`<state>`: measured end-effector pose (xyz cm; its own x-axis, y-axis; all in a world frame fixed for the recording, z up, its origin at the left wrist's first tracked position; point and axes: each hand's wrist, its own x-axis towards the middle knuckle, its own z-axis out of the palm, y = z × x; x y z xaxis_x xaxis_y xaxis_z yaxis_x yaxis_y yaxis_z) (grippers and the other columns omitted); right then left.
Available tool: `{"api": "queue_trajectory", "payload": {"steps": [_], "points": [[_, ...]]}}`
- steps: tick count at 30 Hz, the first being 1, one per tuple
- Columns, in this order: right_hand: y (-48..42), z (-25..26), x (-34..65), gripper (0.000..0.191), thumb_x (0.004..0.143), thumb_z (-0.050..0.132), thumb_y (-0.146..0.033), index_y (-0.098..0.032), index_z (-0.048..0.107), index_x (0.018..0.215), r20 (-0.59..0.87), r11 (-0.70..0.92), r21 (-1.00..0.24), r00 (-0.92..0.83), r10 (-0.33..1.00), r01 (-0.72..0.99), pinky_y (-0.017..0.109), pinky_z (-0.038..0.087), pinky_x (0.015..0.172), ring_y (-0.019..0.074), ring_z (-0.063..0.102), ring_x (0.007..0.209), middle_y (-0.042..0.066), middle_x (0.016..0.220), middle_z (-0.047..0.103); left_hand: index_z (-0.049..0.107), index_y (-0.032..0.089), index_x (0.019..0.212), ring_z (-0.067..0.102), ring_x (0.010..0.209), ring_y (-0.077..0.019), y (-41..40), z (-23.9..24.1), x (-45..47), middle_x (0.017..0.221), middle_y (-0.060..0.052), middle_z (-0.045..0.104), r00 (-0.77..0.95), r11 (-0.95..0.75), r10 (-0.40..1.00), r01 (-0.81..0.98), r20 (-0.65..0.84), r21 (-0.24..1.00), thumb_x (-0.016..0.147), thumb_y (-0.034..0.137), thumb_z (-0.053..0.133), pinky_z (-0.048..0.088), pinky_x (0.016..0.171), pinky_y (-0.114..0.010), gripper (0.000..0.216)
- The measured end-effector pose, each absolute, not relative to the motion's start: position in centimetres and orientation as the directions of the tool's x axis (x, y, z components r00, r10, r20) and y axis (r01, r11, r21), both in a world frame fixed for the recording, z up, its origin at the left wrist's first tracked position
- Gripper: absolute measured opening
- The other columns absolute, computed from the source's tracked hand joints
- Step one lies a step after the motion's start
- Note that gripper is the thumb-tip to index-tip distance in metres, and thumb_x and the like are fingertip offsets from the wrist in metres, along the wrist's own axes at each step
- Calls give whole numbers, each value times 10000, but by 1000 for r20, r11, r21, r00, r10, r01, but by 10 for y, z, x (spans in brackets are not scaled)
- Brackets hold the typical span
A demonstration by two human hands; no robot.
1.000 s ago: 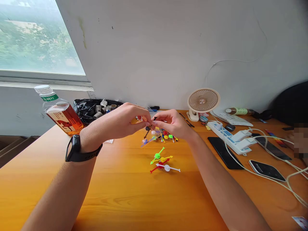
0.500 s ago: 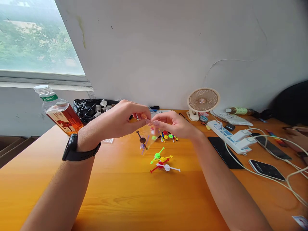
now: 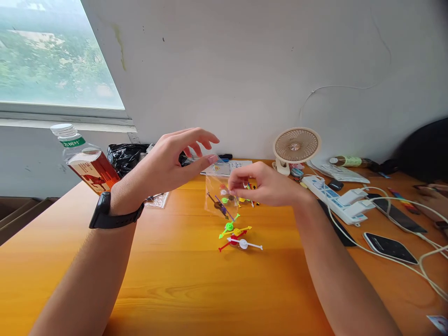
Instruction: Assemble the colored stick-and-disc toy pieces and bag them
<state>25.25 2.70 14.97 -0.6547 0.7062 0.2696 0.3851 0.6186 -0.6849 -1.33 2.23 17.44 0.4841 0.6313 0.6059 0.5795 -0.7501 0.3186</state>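
Observation:
My right hand [image 3: 257, 184] pinches the edge of a clear plastic bag [image 3: 212, 207], which hangs over the table. Inside the bag are a dark arrow spinner [image 3: 220, 205] and a purple one. To the left and higher, my left hand [image 3: 182, 156] is lifted with its fingers apart and holds nothing. On the table below the bag lie a green arrow spinner [image 3: 228, 227], a yellow spinner [image 3: 237, 232], a red spinner [image 3: 224, 247] and a white spinner [image 3: 244, 244], overlapping. More coloured spinners [image 3: 242, 200] lie behind the bag, partly hidden by my right hand.
A bottle of reddish drink [image 3: 93, 170] stands at the left near a black plastic bag [image 3: 124, 156]. A small fan [image 3: 297, 147] stands at the back. To the right are a power strip [image 3: 332, 200], cables and a phone [image 3: 390, 248]. Part of another person's hand [image 3: 432, 198] shows at the right edge.
My left hand has let go of the plastic bag and moved up and away with its fingers spread. The bag now hangs from my right hand alone. The loose spinners have not moved.

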Motion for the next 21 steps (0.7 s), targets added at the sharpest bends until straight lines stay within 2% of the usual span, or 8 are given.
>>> {"api": "queue_trajectory", "payload": {"steps": [5,8,10,15,18,21], "points": [[27,148,246,76,913,682,-259,-197,724,927,361,642,-668,-590,722,377,292,475,715,166,612,750,12,829,705,711,226,1227,695,1041,-213,21,176,-15,1155,-76,756,540,-765,616,584,574,272,978,425,641,546,912,-317,326],[26,147,241,94,921,678,-280,-197,720,907,354,648,-659,-604,715,381,293,466,690,172,610,743,16,810,701,708,232,1272,673,1114,-241,19,173,-13,1189,-78,747,606,-796,583,560,541,231,922,336,680,527,974,-356,366],[25,146,238,108,935,663,-287,-199,709,896,365,657,-647,-599,713,387,292,458,675,171,603,729,13,786,690,713,246,1266,664,1123,-246,19,170,-12,1171,-68,750,626,-794,590,564,510,226,894,276,672,527,957,-354,376],[22,146,231,136,968,632,-295,-200,705,903,395,688,-600,-596,699,408,282,428,648,150,572,695,8,768,676,740,234,1172,675,903,-205,24,165,-9,1023,-56,759,630,-771,624,593,462,232,860,243,644,527,811,-312,326],[21,147,230,130,967,644,-292,-200,713,906,375,688,-585,-608,700,431,277,413,624,142,564,672,1,739,660,769,214,999,637,752,-170,25,168,-9,867,-44,740,630,-761,639,602,441,243,866,234,600,495,696,-284,216],[21,145,231,129,977,645,-302,-206,720,933,365,658,-624,-588,722,422,279,423,619,149,580,681,4,749,670,765,216,843,600,679,-153,24,172,-11,787,-33,722,652,-767,637,591,411,251,871,238,566,469,639,-280,202]]}}
